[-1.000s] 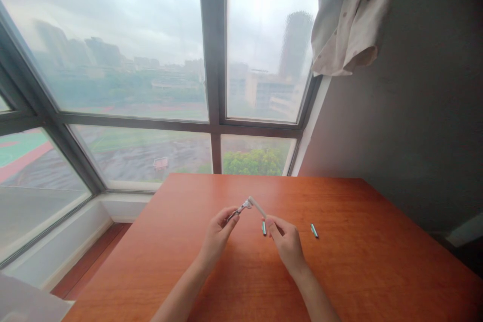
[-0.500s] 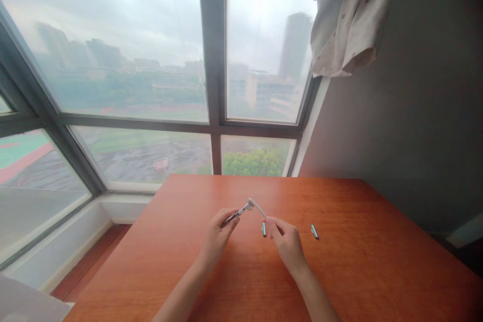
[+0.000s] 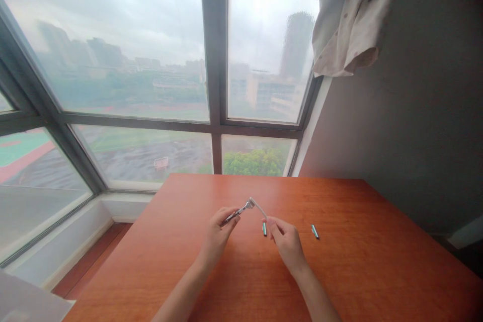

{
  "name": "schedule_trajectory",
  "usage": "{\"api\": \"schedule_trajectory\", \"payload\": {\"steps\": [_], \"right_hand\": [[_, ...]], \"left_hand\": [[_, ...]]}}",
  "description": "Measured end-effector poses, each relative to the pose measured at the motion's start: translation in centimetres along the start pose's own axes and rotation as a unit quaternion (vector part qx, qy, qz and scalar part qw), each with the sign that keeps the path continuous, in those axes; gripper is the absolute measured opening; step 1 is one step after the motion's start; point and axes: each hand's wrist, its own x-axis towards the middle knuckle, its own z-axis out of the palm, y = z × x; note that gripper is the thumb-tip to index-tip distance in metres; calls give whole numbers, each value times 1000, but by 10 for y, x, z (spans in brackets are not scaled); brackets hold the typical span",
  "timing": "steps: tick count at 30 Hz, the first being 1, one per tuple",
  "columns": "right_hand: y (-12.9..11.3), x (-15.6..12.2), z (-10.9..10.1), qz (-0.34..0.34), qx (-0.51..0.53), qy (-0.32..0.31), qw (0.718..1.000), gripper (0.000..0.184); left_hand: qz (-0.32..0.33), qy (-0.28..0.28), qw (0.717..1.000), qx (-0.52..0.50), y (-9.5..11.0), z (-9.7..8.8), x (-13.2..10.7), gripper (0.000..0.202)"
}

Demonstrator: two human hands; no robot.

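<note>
Above the orange-brown wooden table [image 3: 358,256] my left hand [image 3: 218,234] pinches the dark metal handle of a razor [image 3: 238,211]. My right hand [image 3: 286,241] pinches the outer end of the pale flat razor head [image 3: 258,207], which sits at the handle's tip. Both hands are closed on it, a little above the tabletop. Two small teal blade cartridges lie on the table: one cartridge [image 3: 264,229] just left of my right fingers, the other cartridge [image 3: 314,231] further right.
A large window [image 3: 151,85] with dark frames stands behind the table's far edge. A grey wall [image 3: 415,126] runs along the right, with a pale spotted cloth [image 3: 347,15] hanging at the top. A white ledge and floor lie left of the table.
The razor head looks turned slightly, thinner edge-on than before. Both hands stay in nearly the same place; the cartridges have not moved.
</note>
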Motion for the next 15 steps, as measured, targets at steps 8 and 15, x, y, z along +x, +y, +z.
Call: {"api": "schedule_trajectory", "payload": {"steps": [8, 15], "right_hand": [[-2, -1, 1, 12, 26, -5, 1000, 53], [0, -1, 2, 13, 41, -8, 999, 55]], "left_hand": [[-5, 18, 1000, -16, 4, 1, 0, 26], [0, 20, 1000, -18, 2, 1, 1, 24]]}}
